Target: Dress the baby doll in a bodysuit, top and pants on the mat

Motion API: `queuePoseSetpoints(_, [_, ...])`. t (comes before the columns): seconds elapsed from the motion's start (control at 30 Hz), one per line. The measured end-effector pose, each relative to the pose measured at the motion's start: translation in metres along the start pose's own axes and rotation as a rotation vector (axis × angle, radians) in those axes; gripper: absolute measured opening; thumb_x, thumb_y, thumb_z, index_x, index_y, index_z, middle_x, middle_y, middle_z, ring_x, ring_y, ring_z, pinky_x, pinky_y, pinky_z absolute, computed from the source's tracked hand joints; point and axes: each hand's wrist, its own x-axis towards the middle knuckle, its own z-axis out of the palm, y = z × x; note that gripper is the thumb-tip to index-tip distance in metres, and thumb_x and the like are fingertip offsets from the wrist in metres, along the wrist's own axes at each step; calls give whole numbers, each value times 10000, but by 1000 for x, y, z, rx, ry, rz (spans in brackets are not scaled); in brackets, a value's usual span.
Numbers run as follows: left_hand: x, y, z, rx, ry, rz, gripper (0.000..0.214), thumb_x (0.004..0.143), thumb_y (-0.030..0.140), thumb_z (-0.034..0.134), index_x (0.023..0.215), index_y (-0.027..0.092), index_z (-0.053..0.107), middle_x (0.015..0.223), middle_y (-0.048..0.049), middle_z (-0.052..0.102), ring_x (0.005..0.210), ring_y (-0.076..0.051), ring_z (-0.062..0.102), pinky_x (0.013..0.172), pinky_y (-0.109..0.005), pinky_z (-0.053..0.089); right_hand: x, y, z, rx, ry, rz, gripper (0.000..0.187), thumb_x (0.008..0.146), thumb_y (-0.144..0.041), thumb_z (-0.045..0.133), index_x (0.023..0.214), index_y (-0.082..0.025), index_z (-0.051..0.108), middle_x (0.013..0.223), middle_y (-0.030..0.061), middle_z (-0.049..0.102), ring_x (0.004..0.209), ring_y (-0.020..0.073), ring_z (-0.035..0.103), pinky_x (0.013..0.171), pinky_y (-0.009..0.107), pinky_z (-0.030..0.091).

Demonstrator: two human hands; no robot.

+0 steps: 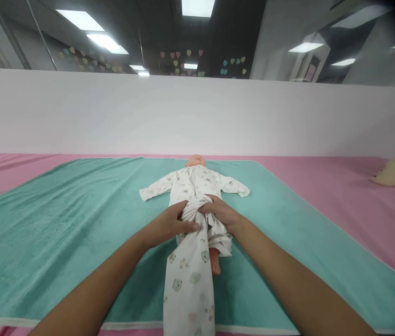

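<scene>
A baby doll lies on its back on a teal blanket, dressed in a white printed top. Matching white trousers are bunched at the doll's waist. One trouser leg hangs empty toward me, and a bare doll foot shows beside it. My left hand grips the bunched waistband on the left. On the right side of the waistband, my right hand is closed on the same cloth. Both hands meet over the doll's hips.
The teal blanket lies on a pink sheet. A white partition wall runs along the far side. At the far right edge lies a cream-coloured object that I cannot identify.
</scene>
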Motion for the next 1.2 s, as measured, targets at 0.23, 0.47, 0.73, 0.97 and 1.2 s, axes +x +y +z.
queuePoseSetpoints(0.23, [1,-10,4,-315,52,-7,288,786,376,594,975,159,587,845,-52,616,748,-174,559,672,-284,428,-3,-11,10,-115,-29,34,371,683,-325,696,1005,-166,600,802,22,628,699,147,586,636,264,461])
queuePoseSetpoints(0.47, [2,-16,3,-500,45,28,343,795,349,587,1086,169,561,886,-72,624,728,-161,567,672,-281,433,-5,-36,19,-486,-223,225,503,601,-294,771,1067,-219,595,954,32,647,878,200,598,728,301,473])
queuePoseSetpoints(0.73, [2,-4,4,-153,90,-19,366,751,413,613,1034,182,590,870,-43,624,756,-185,568,628,-267,418,-4,-13,2,-260,-61,160,401,611,-369,755,929,-144,657,843,46,662,781,184,607,732,311,459])
queuePoseSetpoints(0.97, [-3,1,0,91,10,-74,409,670,386,688,1019,205,576,910,-40,629,821,-240,589,629,-296,447,-5,-12,5,-101,-131,86,424,626,-361,754,970,-142,637,866,57,657,761,180,612,712,318,469])
queuePoseSetpoints(1.2, [3,-11,0,-211,11,-38,367,705,321,677,1020,167,569,951,-71,638,856,-236,599,726,-332,463,-5,-15,6,-167,-131,101,450,653,-383,729,1027,-162,612,910,50,653,796,171,605,717,292,469])
